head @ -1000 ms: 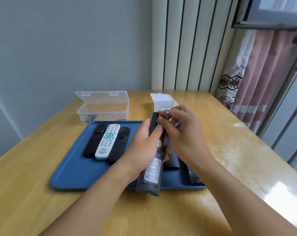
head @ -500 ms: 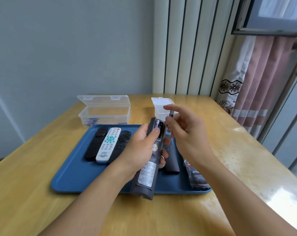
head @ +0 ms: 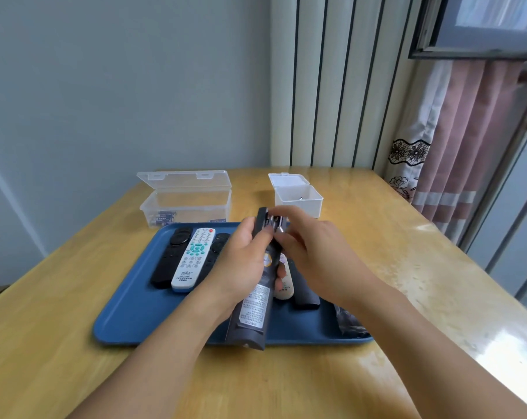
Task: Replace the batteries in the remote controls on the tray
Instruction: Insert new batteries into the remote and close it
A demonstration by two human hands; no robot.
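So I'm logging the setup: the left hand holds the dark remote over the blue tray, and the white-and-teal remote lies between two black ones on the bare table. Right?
Not quite. The head view shows the white-and-teal remote lying between two black ones on the blue tray, not on the bare table. The left hand does hold the dark remote over the tray.

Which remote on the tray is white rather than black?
The white remote with teal and grey buttons, lying between two black remotes at the blue tray's left end.

No text is showing clearly enough to read. A printed white label on the back of the dark remote (head: 251,309) and small print on the white remote (head: 192,259) are blurring out.
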